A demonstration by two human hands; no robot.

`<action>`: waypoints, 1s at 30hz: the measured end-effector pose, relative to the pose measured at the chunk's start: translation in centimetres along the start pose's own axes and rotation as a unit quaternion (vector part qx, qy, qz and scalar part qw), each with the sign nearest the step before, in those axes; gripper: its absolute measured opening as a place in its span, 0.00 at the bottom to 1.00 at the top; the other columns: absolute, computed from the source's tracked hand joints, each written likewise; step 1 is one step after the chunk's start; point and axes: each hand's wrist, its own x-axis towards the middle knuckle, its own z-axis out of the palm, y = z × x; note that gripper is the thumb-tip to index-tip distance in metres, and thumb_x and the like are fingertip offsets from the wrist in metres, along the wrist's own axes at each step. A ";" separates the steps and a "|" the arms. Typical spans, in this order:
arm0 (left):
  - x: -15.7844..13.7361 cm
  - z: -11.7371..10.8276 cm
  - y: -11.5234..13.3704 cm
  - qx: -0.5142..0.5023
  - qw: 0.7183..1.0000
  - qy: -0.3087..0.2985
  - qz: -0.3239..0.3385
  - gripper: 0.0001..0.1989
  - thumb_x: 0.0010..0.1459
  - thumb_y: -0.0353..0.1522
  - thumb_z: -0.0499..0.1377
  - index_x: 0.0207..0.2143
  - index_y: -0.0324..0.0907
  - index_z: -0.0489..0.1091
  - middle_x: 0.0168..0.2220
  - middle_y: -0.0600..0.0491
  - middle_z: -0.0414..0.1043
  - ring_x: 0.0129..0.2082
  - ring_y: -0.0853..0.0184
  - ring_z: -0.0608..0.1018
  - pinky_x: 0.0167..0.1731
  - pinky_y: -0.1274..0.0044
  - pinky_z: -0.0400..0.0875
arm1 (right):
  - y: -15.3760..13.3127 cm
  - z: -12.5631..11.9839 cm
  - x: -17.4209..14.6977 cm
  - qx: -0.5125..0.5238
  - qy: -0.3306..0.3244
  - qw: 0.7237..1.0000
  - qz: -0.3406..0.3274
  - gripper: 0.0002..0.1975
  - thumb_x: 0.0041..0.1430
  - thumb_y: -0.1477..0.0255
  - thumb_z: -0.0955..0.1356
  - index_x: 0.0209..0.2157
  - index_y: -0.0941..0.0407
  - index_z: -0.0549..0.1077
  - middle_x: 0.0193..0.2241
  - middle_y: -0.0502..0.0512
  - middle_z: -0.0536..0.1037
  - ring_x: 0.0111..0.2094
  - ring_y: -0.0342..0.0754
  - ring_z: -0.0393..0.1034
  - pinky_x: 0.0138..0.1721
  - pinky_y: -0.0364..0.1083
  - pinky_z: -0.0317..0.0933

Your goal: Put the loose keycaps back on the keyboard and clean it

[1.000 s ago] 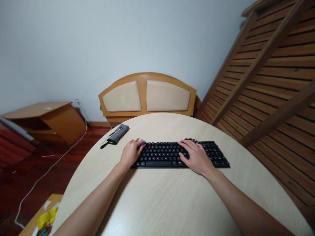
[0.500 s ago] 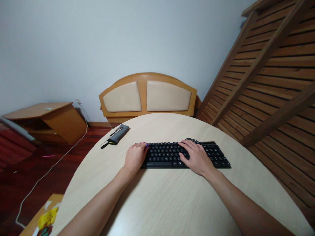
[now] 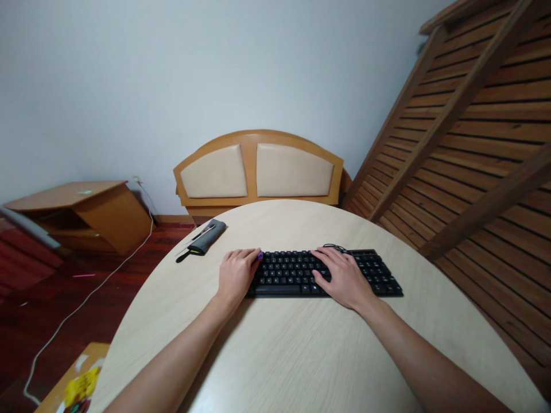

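Observation:
A black keyboard lies on the round pale wooden table. My left hand is at its left end, fingers closed together on a small purple object. Only a bit of that object shows at the fingertips, over the keyboard's upper left corner, so its kind is unclear. My right hand rests palm down across the right part of the keyboard, with the thumb apart from the stretched fingers. It covers some keys beside the number pad. The keyboard's coiled black cable lies just behind the right hand.
A grey pouch with thin tools on it sits near the table's left rim. Beyond the table stands a headboard. A slatted wooden frame leans at the right. A low cabinet and white cable are left.
My left fingers have shifted slightly along the keyboard's upper left corner, and the purple object shows a little farther right. My right hand stays on the keyboard. The view has tilted slightly.

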 end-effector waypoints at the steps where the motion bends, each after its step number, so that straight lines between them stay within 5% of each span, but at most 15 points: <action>1: -0.1 0.3 0.0 0.000 1.000 -0.006 -0.001 0.11 0.64 0.35 0.59 0.48 0.51 0.78 0.45 0.49 0.81 0.43 0.54 0.80 0.45 0.64 0.70 | 0.0 0.0 0.0 0.001 -0.002 1.000 -0.001 0.22 0.64 0.64 0.64 0.58 0.53 0.70 0.58 0.60 0.73 0.60 0.58 0.64 0.56 0.60 0.58; 6: -0.1 0.5 0.2 0.044 0.998 -0.044 -0.017 0.12 0.65 0.34 0.59 0.47 0.47 0.79 0.39 0.46 0.82 0.39 0.54 0.81 0.38 0.67 0.73 | 0.0 -0.1 0.1 0.008 0.000 1.000 -0.002 0.22 0.64 0.63 0.64 0.58 0.53 0.70 0.58 0.61 0.73 0.60 0.59 0.64 0.56 0.60 0.57; 14: 0.2 -0.3 0.0 0.082 0.996 0.003 0.027 0.11 0.65 0.31 0.59 0.48 0.48 0.78 0.42 0.51 0.83 0.41 0.58 0.82 0.44 0.66 0.73 | -0.9 -0.1 0.0 0.011 -0.002 1.000 -0.002 0.23 0.63 0.63 0.65 0.58 0.54 0.70 0.58 0.62 0.73 0.60 0.59 0.63 0.56 0.60 0.56; 30: 0.2 1.1 0.0 -0.045 0.996 -0.019 0.068 0.11 0.66 0.32 0.58 0.46 0.45 0.79 0.45 0.50 0.82 0.44 0.59 0.82 0.44 0.66 0.78 | -1.4 0.0 -0.1 0.012 0.001 1.000 -0.005 0.23 0.63 0.63 0.65 0.58 0.54 0.70 0.58 0.61 0.73 0.60 0.59 0.64 0.56 0.59 0.56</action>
